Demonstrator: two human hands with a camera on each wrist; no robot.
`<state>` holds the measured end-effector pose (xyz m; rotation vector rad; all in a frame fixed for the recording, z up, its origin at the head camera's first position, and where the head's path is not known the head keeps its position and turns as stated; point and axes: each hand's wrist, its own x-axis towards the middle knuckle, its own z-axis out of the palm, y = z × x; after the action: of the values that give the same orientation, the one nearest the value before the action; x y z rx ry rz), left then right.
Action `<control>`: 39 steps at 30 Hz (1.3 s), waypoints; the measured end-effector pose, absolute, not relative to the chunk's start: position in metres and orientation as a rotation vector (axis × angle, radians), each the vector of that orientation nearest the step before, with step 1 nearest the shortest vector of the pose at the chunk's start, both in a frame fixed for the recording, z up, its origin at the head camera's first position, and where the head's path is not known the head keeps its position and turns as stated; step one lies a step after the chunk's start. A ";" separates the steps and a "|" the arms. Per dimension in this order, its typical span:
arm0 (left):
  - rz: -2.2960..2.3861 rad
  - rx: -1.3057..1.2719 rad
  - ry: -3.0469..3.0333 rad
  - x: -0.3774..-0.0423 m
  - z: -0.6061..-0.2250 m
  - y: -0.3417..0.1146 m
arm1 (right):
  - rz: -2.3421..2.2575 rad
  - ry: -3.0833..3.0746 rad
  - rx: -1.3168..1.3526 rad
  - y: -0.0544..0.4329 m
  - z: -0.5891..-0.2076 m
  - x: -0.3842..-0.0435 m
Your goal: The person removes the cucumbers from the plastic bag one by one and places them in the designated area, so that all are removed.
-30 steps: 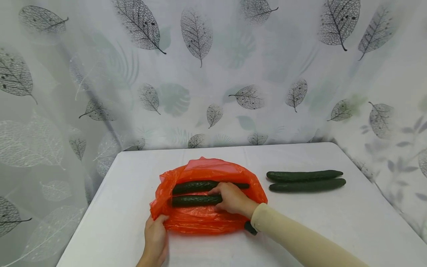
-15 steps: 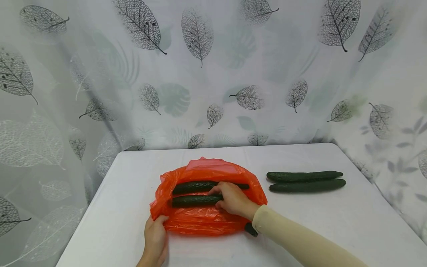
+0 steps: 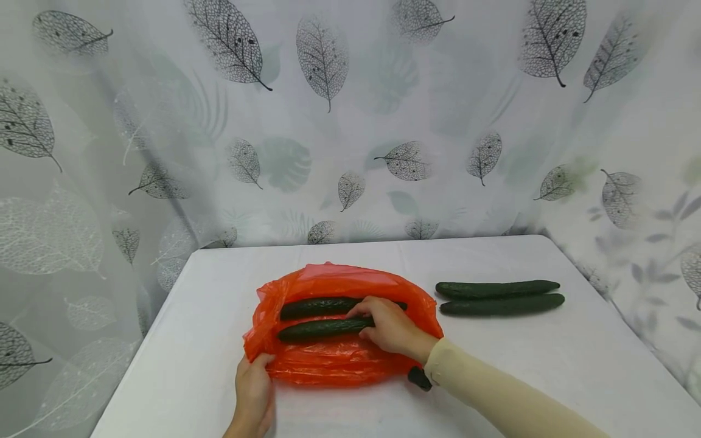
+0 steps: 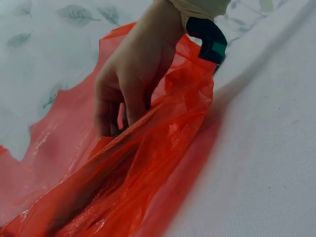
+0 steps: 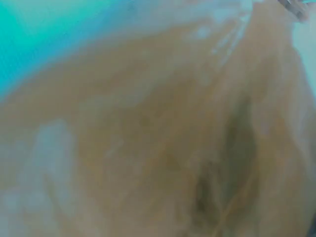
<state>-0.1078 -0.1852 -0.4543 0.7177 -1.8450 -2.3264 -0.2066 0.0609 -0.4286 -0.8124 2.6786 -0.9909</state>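
Gripping the near cucumber [image 3: 323,330] toward its right end with the right hand [image 3: 390,327], within the spread mouth of the red plastic bag [image 3: 350,369]. Pinching the bag's near left edge with the left hand [image 3: 254,386], thumb on the film, other fingers mostly hidden.

Noting the far cucumber [image 3: 317,308] inside the same bag, just behind the near one, its right part partly covered by the right hand. Noting also two loose cucumbers [image 3: 497,289] side by side on the white tabletop [image 3: 493,365], right of the bag and apart from it.

Judging the step in hand as handling one cucumber at the bag's mouth while steadying the bag. Cannot tell from this moment whether packing or unpacking.

For the next move, probably needing a firm hold if lifting, or loosened fingers if leaving the cucumber there; either way, holding the left edge steady to stop thin film from dragging along.

Finding the right wrist view too blurred to confirm fingertip contact.
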 end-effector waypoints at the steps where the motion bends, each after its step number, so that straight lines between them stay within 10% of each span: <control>1: -2.324 0.720 -1.841 -0.108 -0.454 -0.185 | -1.013 2.666 -0.799 0.062 -0.427 -0.206; 39: -2.341 0.684 -1.811 -0.104 -0.455 -0.184 | -1.667 2.214 -0.849 0.085 -0.345 -0.180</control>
<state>-0.1044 -0.1838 -0.4553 0.6838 -1.8109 -2.3410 -0.1801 0.0854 -0.3448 -0.8487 2.2142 -1.6671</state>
